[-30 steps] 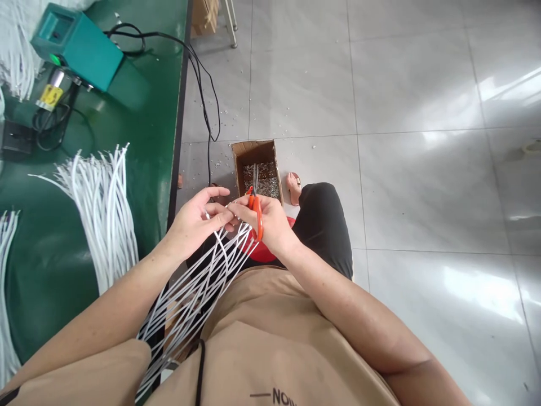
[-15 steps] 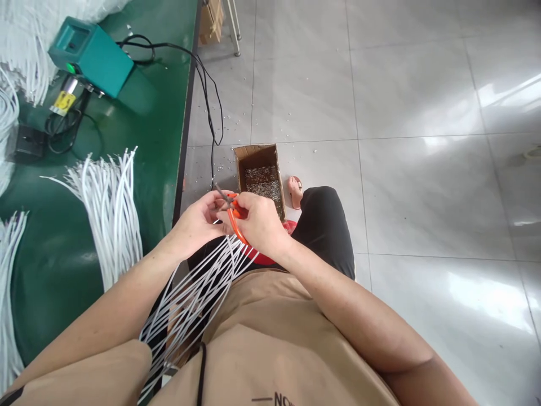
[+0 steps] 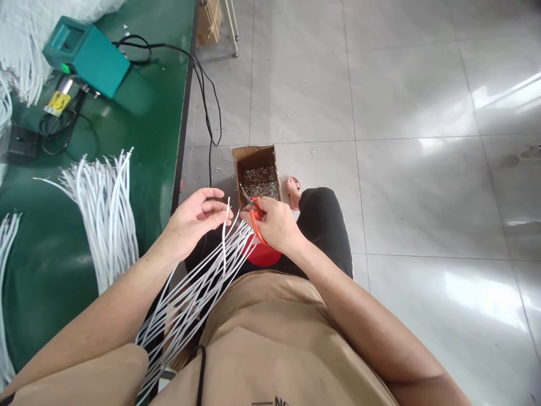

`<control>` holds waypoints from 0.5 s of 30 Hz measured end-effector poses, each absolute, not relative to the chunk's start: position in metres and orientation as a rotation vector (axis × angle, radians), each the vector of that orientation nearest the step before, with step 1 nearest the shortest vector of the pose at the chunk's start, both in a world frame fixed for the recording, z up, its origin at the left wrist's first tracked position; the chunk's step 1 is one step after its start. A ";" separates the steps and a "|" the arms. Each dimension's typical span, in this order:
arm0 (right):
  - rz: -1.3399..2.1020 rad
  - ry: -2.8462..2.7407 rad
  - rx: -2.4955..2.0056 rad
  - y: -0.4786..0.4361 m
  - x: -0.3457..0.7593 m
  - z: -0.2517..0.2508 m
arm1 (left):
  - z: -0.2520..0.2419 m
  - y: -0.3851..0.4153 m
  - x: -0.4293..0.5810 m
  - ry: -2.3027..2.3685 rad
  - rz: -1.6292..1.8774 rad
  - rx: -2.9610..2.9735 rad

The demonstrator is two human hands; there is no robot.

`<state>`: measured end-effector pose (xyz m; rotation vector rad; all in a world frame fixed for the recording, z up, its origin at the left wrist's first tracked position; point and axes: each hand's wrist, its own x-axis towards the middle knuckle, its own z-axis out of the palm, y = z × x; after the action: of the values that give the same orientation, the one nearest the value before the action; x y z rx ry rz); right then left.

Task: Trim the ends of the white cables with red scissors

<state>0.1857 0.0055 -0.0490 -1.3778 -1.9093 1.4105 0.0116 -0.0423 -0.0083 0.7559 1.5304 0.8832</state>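
Observation:
Between the thumb and fingers of my left hand [image 3: 200, 217] is the end of one white cable [image 3: 225, 239]; its tip sticks up above the thumb. My right hand [image 3: 276, 223] is wrapped round orange-handled scissors [image 3: 256, 223], whose dark blades point up and to the left. A bundle of thin white cables [image 3: 198, 299] runs across my lap, its upper ends close by my right hand's fingertips. Whether those fingers also hold some of the cables I cannot tell. The two hands are a short way apart.
Below and beyond my hands, an open cardboard box [image 3: 255, 151] on the floor holds many small clippings. Left of me, the green table [image 3: 158, 129] carries white cable bundles [image 3: 105, 220] and a teal device [image 3: 88, 56]. Black cords [image 3: 207, 96] hang over its edge.
My hands have moved apart: the left slightly left, the right with the scissors to the right. The scissor blades have left the left hand's fingers, and a single cable end now shows there.

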 end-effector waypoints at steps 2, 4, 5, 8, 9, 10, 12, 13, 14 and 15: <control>1.235 -2.127 -1.378 0.006 0.188 -0.052 | -0.008 -0.042 0.012 1.540 0.877 0.770; 1.169 -2.249 -1.370 0.007 0.187 -0.051 | -0.008 -0.043 0.012 1.557 0.875 0.794; 1.148 -2.298 -1.364 0.008 0.187 -0.049 | -0.008 -0.043 0.012 1.570 0.875 0.809; 1.082 -2.448 -1.331 0.011 0.187 -0.043 | -0.008 -0.044 0.014 1.618 0.862 0.882; 1.057 -2.495 -1.318 0.012 0.187 -0.041 | -0.007 -0.044 0.014 1.635 0.852 0.914; 1.031 -2.541 -1.307 0.012 0.188 -0.039 | -0.007 -0.045 0.015 1.651 0.842 0.947; 0.976 -2.629 -1.292 0.014 0.189 -0.035 | -0.007 -0.045 0.015 1.680 0.827 1.018; 0.953 -2.664 -1.288 0.014 0.191 -0.034 | -0.007 -0.046 0.015 1.689 0.824 1.048; 0.935 -2.688 -1.291 0.015 0.192 -0.032 | -0.007 -0.046 0.016 1.692 0.822 1.067; 0.925 -2.701 -1.296 0.014 0.193 -0.031 | -0.007 -0.046 0.015 1.691 0.823 1.068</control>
<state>0.1925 0.0145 -0.0307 -1.2960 -2.7013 0.9249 0.0154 -0.0456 -0.0073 1.0676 1.6910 0.8226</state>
